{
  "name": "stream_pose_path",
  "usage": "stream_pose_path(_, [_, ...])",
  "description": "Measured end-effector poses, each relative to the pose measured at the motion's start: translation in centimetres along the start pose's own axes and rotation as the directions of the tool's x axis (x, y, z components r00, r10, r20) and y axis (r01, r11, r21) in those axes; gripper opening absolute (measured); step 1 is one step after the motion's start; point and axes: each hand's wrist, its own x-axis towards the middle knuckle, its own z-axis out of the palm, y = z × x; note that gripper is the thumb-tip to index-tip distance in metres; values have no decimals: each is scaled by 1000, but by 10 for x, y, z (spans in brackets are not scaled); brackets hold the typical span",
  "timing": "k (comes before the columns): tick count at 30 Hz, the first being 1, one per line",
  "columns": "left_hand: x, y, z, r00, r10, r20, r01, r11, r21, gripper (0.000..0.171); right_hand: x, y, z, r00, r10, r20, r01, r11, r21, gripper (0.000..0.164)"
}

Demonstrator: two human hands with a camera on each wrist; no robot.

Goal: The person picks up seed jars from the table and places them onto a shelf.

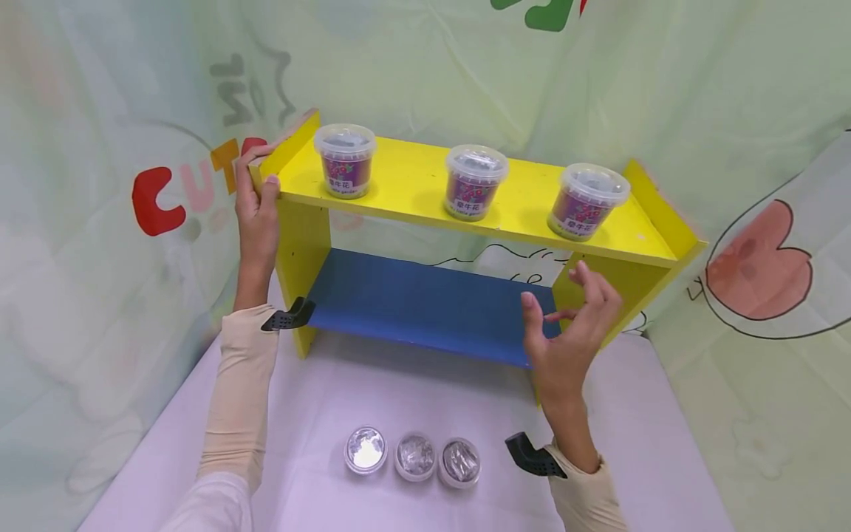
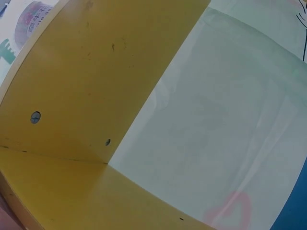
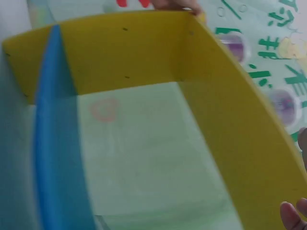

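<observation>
A small two-tier shelf (image 1: pixel 425 180) has a yellow top board and a blue lower board (image 1: pixel 425 299). My left hand (image 1: pixel 258 214) grips the top board's left end, thumb at the front edge and fingers round the outer side. On the top stand three lidded plastic cups with purple labels: a left cup (image 1: pixel 346 168), a middle cup (image 1: pixel 473 185) and a right cup (image 1: pixel 585 205). In front of the shelf's right side, below the right cup, my right hand (image 1: pixel 568 343) is raised with nothing in it, thumb and fingers apart. The right wrist view shows its fingertips (image 3: pixel 290 216) at the edge.
Three small round tubs with clear lids sit in a row on the white table before the shelf: a left tub (image 1: pixel 366 449), a middle tub (image 1: pixel 415 456) and a right tub (image 1: pixel 459 462). A pale printed curtain (image 1: pixel 412 66) hangs behind and at both sides.
</observation>
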Motion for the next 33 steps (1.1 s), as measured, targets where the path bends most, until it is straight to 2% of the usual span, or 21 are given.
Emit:
stream_pose_path(3, [0,-1,1,1000,-1,4,1,1000,-4,41,-28,6,3,995,-10,97,5,999,47,63])
stream_pose_path(6, [0,-2,2,1000,3,9,-3,1000,-10,41,-57,9,8,975,12,223,-27,998,63,64])
stream_pose_path(9, [1,-6,2,1000,6,11,-6,1000,-11,41,-85,9,12,936,30,350,-58,996,69,62])
stream_pose_path(11, [2,-9,1,1000,9,9,-9,1000,-12,40,-102,9,15,902,23,432,-60,996,71,59])
stream_pose_path(14, [4,-14,-1,1000,12,1,-12,1000,-15,41,-122,6,19,828,10,561,-43,998,46,51])
stream_pose_path(16, [5,-16,-2,1000,14,-2,-14,1000,-22,41,-134,3,19,759,1,651,-24,999,26,47])
stream_pose_path(21, [3,-12,-2,1000,8,-5,-8,999,-32,40,-161,-5,17,527,-7,850,28,1000,-10,46])
stream_pose_path(23, [1,-8,-1,1000,4,-6,-5,999,-41,40,-171,-8,16,451,-9,893,44,999,-12,47])
stream_pose_path(25, [-1,-4,0,1000,4,-5,-4,999,-50,39,-179,-11,17,404,-13,914,64,998,-15,49])
stream_pose_path(26, [-1,-2,0,1000,3,-4,-4,999,-54,39,-182,-12,17,390,-14,921,77,997,-17,49])
stream_pose_path(30, [-1,-1,1,1000,2,0,-2,998,-56,39,-191,-15,19,349,-11,937,110,993,-29,53])
stream_pose_path(33, [2,-6,1,1000,0,1,0,999,-48,40,-198,-16,20,333,-37,942,145,989,-12,56])
